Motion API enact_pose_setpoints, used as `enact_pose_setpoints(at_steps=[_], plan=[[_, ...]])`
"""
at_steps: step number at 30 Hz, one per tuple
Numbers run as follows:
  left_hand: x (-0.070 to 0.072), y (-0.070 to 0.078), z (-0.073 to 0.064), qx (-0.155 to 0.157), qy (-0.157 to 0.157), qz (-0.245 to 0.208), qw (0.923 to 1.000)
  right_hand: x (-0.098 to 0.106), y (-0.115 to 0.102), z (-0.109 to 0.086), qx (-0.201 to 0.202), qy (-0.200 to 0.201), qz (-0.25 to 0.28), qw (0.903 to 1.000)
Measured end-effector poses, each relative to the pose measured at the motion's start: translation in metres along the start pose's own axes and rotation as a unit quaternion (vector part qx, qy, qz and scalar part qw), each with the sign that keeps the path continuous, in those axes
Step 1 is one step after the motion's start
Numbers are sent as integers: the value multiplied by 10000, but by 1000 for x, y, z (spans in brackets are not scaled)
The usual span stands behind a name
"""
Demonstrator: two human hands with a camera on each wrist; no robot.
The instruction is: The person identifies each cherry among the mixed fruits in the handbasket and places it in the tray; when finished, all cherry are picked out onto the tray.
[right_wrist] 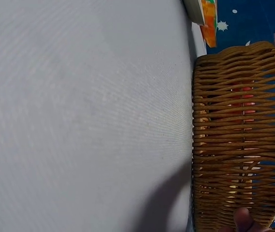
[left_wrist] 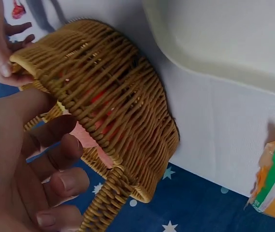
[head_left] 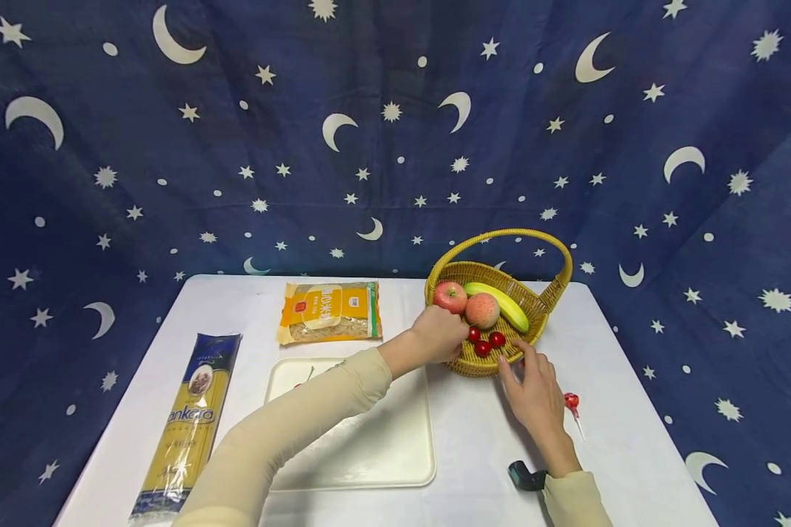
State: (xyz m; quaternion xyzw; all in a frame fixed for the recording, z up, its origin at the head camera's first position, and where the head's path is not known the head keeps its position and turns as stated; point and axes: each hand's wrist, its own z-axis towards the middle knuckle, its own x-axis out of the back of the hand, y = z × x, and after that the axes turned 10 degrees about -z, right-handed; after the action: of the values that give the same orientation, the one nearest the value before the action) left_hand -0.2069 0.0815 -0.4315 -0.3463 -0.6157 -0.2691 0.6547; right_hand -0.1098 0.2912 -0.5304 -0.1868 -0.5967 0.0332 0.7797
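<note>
Yellow-brown woven wicker makes up the basket (head_left: 471, 369), which stands at the far right part of the white surface (head_left: 474, 446), its arched handle (head_left: 515, 233) upright. Contents, head view: red apple (head_left: 450, 296) at left, peach (head_left: 483, 312) beside it, yellow banana (head_left: 518, 316) along the back and right, three dark red cherries (head_left: 482, 348) grouped at the front. Left hand (head_left: 440, 333) is at the basket's left front rim; left wrist view shows its fingers spaced and loosely bent, the index tip hidden behind the rim, so whether it has hold of anything cannot be told. Right hand (head_left: 534, 391) is partly closed at the right front rim, thumb against the outer wall and forefinger over the edge, gripping the basket there. Lollipop (head_left: 571, 401), red-wrapped on a white stick, lies on the surface just right of this hand. Cream tray (head_left: 369, 461) lies left of the basket, under the left sleeve (head_left: 329, 399); a stem (head_left: 311, 373) and a bit of red show past the cloth. Orange packet (head_left: 329, 313) lies behind the tray; blue and gold packet (head_left: 184, 432) at far left. Dark blue curtain (head_left: 395, 183), printed with moons and stars, hangs behind.
</note>
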Motion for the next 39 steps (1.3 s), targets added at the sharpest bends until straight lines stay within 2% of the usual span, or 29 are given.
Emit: enact_pose_setpoints(at_steps=[2, 6, 8, 12, 15, 21, 26, 33, 39], plan=[[0, 0, 5, 78, -214, 60, 9997, -1, -1, 0, -6, -29, -19, 10000], [1, 0, 16, 231, -544, -215, 9980, -2, -1, 0, -75, -77, -20, 9999], [2, 0, 20, 360, -721, -416, 9959, -3, -1, 0, -72, -88, 4, 9999], [7, -2, 31, 543, -1066, -536, 9914, -3, 0, 0, -83, -118, 61, 9999], [9, -3, 39, 574, -1262, -605, 9885, -2, 0, 0, -102, -151, 98, 9998], [8, 1, 51, 729, -1761, -757, 9787, -3, 0, 0, -74, -115, 153, 9998], [4, 5, 53, 892, -2205, -709, 9687, -6, 0, 0, -81, -165, 132, 9997], [-4, 6, 50, 635, -2133, -469, 9738, -6, 1, 0, -104, -186, 108, 9997], [-10, 7, 51, 564, -2082, -533, 9750, -7, 1, 0, -119, -206, 91, 9997]])
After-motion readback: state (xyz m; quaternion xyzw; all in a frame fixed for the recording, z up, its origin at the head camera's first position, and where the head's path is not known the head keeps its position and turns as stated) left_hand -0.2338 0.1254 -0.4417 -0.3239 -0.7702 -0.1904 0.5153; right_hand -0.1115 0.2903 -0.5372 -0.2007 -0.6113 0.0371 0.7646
